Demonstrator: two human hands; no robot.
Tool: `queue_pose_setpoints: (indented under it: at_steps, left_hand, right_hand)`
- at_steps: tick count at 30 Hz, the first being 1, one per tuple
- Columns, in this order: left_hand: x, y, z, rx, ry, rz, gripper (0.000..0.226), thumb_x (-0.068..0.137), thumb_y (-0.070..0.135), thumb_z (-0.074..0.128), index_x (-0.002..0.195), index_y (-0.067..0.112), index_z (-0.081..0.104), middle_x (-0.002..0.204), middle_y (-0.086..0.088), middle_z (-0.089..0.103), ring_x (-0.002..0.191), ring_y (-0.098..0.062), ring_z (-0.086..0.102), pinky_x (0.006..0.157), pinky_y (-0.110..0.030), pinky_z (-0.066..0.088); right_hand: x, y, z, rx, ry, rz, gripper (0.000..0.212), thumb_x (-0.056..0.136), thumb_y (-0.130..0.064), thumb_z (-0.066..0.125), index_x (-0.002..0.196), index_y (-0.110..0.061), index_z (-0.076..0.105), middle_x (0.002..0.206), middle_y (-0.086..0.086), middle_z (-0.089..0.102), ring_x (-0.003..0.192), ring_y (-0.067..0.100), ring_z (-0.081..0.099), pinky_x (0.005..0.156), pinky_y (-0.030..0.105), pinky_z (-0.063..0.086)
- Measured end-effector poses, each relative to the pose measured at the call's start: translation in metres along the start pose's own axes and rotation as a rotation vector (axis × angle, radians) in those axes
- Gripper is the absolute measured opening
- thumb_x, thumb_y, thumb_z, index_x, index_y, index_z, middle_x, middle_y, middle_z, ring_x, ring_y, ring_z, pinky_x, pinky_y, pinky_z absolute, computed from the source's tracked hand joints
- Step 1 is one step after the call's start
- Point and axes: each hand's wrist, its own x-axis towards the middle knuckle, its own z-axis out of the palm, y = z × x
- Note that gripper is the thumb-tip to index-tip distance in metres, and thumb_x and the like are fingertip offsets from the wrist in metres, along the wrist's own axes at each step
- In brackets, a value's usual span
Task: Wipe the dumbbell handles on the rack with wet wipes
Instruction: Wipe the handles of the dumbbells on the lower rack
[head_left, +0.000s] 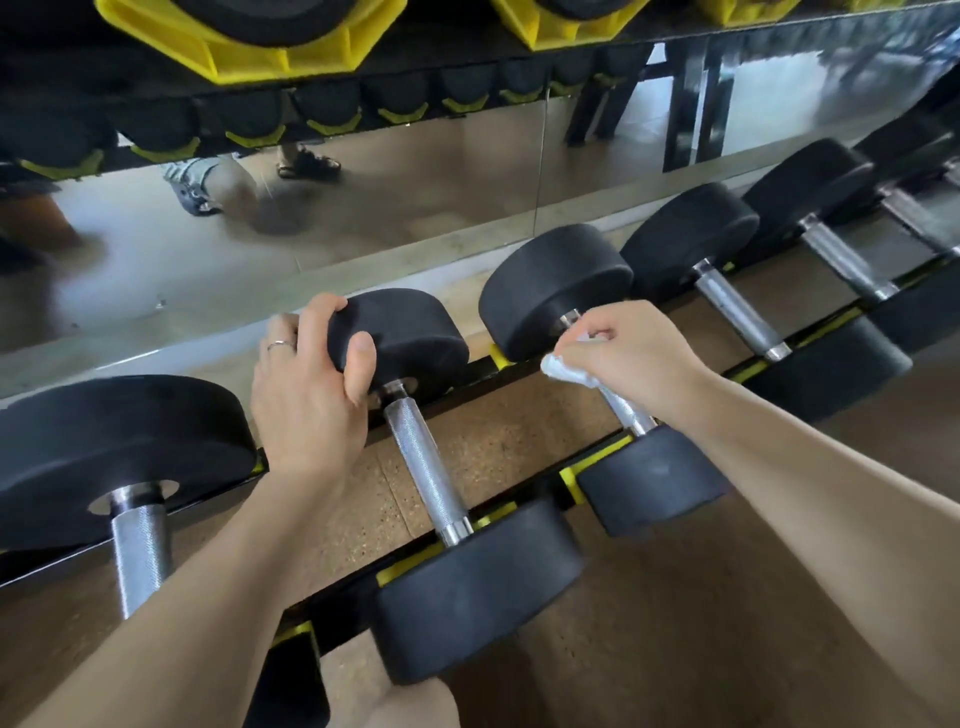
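**Wipe on the third handle, left hand bracing its neighbour**

Nearest me, at the rack's (597, 457) front rail, sat the black head (472, 587) of the dumbbell whose knurled steel handle (428, 467) ran up to my left hand (311, 384). That hand's fingers curled over the far head (405, 332) at the back rail, gripping it. One place to the right, my right hand (623, 358) pinched a bunched white wet wipe (566, 370) round the next handle (626, 410), near its far end. I judged the wipe soft, damp and light, best kept wrapped around the bar and held by fingertips. The dumbbells looked heavy and stiff; the knurling should catch the cloth, the chrome collars let it slip. More handles lay bare toward the rack's right end.
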Motion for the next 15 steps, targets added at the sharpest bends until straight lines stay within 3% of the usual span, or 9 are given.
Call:
queue_pose_setpoints:
  at_steps: [2,4,7,10,13,15]
  left_hand:
    - [-0.002,0.0,0.002,0.027,0.003,-0.026,0.037,0.097,0.048,0.034,0.129,0.032,0.046,0.113,-0.012,0.051,0.097,-0.039,0.052,0.073,-0.047,0.044]
    - [-0.002,0.004,0.001,0.059,0.024,-0.034,0.038,0.098,0.049,0.031,0.13,0.033,0.044,0.116,-0.01,0.051,0.097,-0.04,0.052,0.073,-0.048,0.044]
    - [-0.006,0.008,0.0,0.108,0.027,-0.072,0.038,0.098,0.045,0.031,0.131,0.031,0.043,0.121,-0.01,0.052,0.099,-0.04,0.053,0.075,-0.049,0.044]
    - [-0.007,0.019,-0.003,0.166,0.019,-0.073,0.035,0.1,0.04,0.032,0.129,0.024,0.044,0.119,-0.014,0.056,0.095,-0.043,0.054,0.073,-0.048,0.041]
    - [0.0,0.046,-0.007,0.292,0.038,-0.118,0.027,0.097,0.028,0.04,0.118,0.013,0.049,0.104,-0.017,0.06,0.093,-0.042,0.053,0.082,-0.05,0.043]
    - [0.005,0.076,-0.001,0.387,0.063,-0.055,0.025,0.097,0.021,0.047,0.116,0.007,0.055,0.111,-0.016,0.061,0.102,-0.041,0.054,0.094,-0.05,0.042]
  right_hand:
    - [0.003,0.02,-0.012,-0.044,0.08,-0.015,0.016,0.082,-0.012,0.062,0.088,-0.001,0.073,0.071,0.004,0.065,0.063,0.018,0.056,0.057,0.017,0.039]
    - [0.01,0.035,-0.025,-0.107,0.118,-0.092,0.015,0.088,-0.014,0.061,0.093,-0.017,0.075,0.082,-0.008,0.069,0.076,0.01,0.063,0.062,0.015,0.043]
    - [0.033,0.052,-0.028,-0.097,0.134,-0.226,0.017,0.09,-0.014,0.059,0.094,-0.02,0.075,0.093,-0.006,0.071,0.09,0.011,0.064,0.073,0.014,0.046]
    - [0.056,0.058,-0.02,-0.107,0.108,-0.359,0.018,0.092,-0.015,0.059,0.101,-0.018,0.073,0.101,0.0,0.067,0.096,0.016,0.06,0.081,0.029,0.049]
    - [0.068,0.061,-0.008,-0.349,0.14,-0.446,0.017,0.096,-0.017,0.054,0.104,-0.016,0.069,0.103,0.005,0.061,0.1,0.024,0.055,0.069,0.034,0.042]
    - [0.068,0.065,-0.004,-0.429,0.159,-0.482,0.013,0.095,-0.016,0.056,0.101,-0.012,0.067,0.101,0.007,0.06,0.097,0.027,0.057,0.065,0.03,0.032]
